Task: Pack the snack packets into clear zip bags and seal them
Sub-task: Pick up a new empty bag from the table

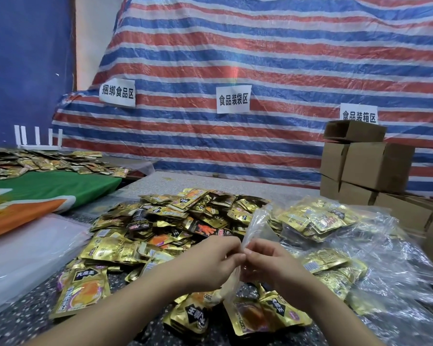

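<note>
Fingers [231,255] of both hands pinch the bag [258,226] mouth, above the packets [165,228] on the worktop [23,320]. Thin, slippery film (probably limp); grip near the zip edge.

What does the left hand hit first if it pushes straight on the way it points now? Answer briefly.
The left hand points rightward, pinching the clear zip bag. Going straight on, it would most likely meet the right hand first, since their fingertips already nearly touch.
</note>
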Motion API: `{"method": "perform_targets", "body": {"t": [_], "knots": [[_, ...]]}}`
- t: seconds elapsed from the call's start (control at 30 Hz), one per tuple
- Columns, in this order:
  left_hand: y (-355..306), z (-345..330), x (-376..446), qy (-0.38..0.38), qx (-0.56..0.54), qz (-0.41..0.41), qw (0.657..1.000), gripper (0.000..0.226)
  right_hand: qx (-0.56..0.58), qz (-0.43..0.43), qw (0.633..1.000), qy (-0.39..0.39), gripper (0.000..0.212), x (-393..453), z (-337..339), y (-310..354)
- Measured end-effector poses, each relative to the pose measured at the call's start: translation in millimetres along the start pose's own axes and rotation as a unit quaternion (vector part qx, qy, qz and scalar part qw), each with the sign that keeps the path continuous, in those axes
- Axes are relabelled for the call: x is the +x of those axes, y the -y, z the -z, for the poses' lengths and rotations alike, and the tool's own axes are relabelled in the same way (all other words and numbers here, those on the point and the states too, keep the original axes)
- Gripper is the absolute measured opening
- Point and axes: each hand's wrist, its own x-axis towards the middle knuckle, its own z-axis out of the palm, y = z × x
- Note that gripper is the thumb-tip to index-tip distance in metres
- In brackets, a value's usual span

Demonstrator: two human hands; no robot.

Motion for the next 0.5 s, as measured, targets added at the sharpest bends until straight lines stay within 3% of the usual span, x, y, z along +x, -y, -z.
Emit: {"method": "perform_targets", "body": {"t": [0.23, 0.3, 0.4, 0.5], "knots": [[-3, -8, -1, -0.013, -0.18, 0.037, 0.983, 0.024, 0.073, -0.003, 0.997, 0.008, 0.017, 0, 2, -4], [-3, -7, -1, -0.034, -0.177, 0.033, 0.983, 0.027, 0.058, 0.013, 0.998, -0.009, 0.017, 3, 0, -5], [-4, -9, 1, -0.078, -0.137, 0.03, 0.987, 0.03, -0.006, 0.042, 0.996, -0.075, 0.019, 8, -2, -8], [7, -4, 4, -0.13, -0.224, 0.119, 0.959, 0.027, -0.047, 0.044, 0.981, -0.18, 0.023, 9, 3, -8]]}}
